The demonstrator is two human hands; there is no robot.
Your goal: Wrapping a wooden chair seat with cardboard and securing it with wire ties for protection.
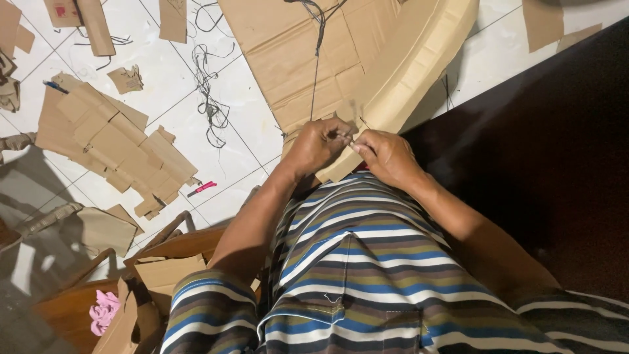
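Head view, step in hand: fine fastening work at the near end of the long curved brown cardboard strip point(419, 59); judged as threading or tying a thin dark string point(317, 59) at the strip's edge, both hands meeting at one spot.
Head view, curved strip position: runs from the upper right of the frame down to the person's lap, its near end lying between the two hands, over the large flat brown cardboard sheet point(295, 46).
Head view, string position: hangs taut from the top of the frame straight down to the hands; its lower end is hidden between the fingers.
Head view, left hand point(319, 145): fingers curled tight together, thumb and forefinger pinched on something very small at the strip edge; the item itself is too small to tell, probably the string end.
Head view, right hand point(388, 155): fingers closed, tips pressed against the left hand's tips, resting on the strip's near end and steadying it.
Head view, next move, judgement: calls for a steady pinch and a small, controlled pull, with the strip held still so the edge does not tear.
Head view, surroundings: white tiled floor point(242, 98) strewn with brown cardboard offcuts point(111, 137), a tangle of dark loose string point(209, 98), and a small pink-handled cutter point(203, 188) well apart from the hands.
Head view, clothing: striped shirt point(367, 262) fills the lower frame.
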